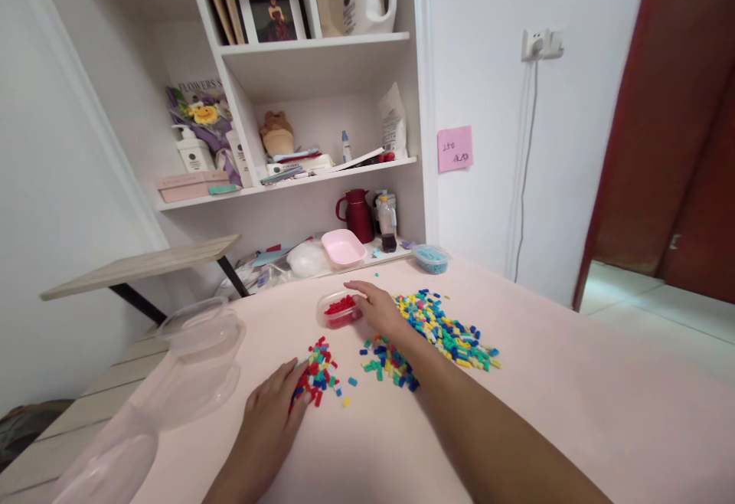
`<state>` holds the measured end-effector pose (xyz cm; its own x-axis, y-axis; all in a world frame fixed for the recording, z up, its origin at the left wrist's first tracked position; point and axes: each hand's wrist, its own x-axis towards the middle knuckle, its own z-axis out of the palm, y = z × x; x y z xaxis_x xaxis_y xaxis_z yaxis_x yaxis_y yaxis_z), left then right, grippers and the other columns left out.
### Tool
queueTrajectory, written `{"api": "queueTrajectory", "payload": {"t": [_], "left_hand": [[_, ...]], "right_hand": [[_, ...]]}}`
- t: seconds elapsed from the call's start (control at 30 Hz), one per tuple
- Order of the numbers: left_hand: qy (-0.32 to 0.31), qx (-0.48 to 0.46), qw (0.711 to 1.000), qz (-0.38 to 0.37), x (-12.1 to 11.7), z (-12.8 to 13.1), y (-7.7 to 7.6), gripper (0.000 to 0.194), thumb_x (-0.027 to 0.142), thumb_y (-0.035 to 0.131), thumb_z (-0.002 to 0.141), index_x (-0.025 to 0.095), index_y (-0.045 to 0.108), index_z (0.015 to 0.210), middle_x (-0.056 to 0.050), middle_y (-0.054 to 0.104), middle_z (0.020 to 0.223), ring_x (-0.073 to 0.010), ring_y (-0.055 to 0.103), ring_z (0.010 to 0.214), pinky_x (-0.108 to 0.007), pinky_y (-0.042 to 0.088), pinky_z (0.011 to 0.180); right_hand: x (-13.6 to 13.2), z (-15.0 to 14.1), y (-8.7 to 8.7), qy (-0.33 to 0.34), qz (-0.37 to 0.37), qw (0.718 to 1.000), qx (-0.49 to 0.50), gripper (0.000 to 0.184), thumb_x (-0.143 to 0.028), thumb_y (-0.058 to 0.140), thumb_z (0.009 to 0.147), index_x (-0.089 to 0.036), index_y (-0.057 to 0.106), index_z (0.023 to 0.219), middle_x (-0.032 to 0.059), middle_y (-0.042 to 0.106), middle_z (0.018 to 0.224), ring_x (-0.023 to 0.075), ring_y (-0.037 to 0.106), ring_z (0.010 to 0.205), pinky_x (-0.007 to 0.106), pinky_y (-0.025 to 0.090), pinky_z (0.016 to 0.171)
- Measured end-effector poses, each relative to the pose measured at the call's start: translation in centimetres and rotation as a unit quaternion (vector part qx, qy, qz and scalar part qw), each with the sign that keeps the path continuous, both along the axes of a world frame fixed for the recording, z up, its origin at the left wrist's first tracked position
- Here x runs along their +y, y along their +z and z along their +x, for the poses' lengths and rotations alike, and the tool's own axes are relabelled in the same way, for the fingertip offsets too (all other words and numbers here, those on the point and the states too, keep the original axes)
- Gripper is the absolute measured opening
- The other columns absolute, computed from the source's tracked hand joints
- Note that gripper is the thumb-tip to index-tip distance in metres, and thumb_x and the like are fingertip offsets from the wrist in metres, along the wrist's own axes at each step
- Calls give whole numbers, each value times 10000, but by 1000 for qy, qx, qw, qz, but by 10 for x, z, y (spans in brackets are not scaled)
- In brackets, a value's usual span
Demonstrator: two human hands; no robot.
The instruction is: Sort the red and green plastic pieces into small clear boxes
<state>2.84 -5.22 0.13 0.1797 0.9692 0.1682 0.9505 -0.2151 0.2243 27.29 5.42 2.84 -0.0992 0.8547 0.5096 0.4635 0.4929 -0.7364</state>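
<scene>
The clear tub (322,312) holds small red pieces (338,307).

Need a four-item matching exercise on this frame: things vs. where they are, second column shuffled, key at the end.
Column 1
1. Left hand
2. Right hand
3. Dark red jug
4. Pink sticky note

Column 2
A. On the white wall
B. At the smaller heap of mixed-colour bricks
C. On the shelf, behind the pink tray
D. At the clear tub of red pieces

Pairs: 1-B, 2-D, 3-C, 4-A
</scene>
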Motion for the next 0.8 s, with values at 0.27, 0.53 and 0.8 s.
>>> {"api": "queueTrajectory", "payload": {"t": [0.27,0.53,0.8], "left_hand": [[-7,-4,1000,15,2,-3,-3,483,361,341,918,276,511,1362,-64,492,1454,-247,415,1354,-496,320,1095],[-11,-3,1000,6,1,-3,-2,488,388,334,925,277,500,1370,-56,472,1470,-246,400,1367,-495,301,1111],[-14,0,1000,12,-1,-1,0,488,378,330,926,270,505,1369,-66,486,1457,-250,416,1352,-492,324,1098]], "right_hand": [[-16,-15,1,-13,-44,954,-296,426,-251,537,821,-299,586,1242,40,488,1341,207,599,1036,302,452,845],[-33,-2,23,-124,-23,962,-243,450,-124,451,817,-295,604,1205,31,369,1481,196,623,897,297,446,721],[-61,-19,23,99,10,967,-235,319,-152,448,853,-254,707,1009,22,704,1000,186,618,936,274,422,807]]}}
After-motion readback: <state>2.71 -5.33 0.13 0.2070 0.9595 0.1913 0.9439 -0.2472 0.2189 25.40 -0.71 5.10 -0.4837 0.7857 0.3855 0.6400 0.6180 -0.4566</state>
